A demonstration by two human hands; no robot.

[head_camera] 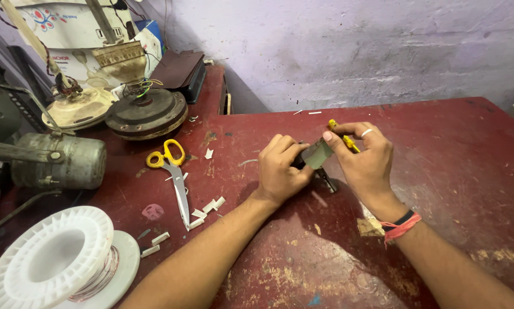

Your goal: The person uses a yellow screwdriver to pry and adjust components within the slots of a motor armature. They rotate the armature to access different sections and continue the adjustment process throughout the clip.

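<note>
Small grey-green block (317,153), pinched between both hands above the worn red table (440,171), mid-frame. Left hand (280,171) closed around its dark end; right hand (364,157) clamps the block with thumb and forefinger, also gripping a yellow-handled tool (343,137), possibly a screwdriver, tip hidden. Left of them: yellow-handled scissors (174,171), white scraps (208,206), 1 white wire spool (62,260), fan motor parts (145,111).
</note>
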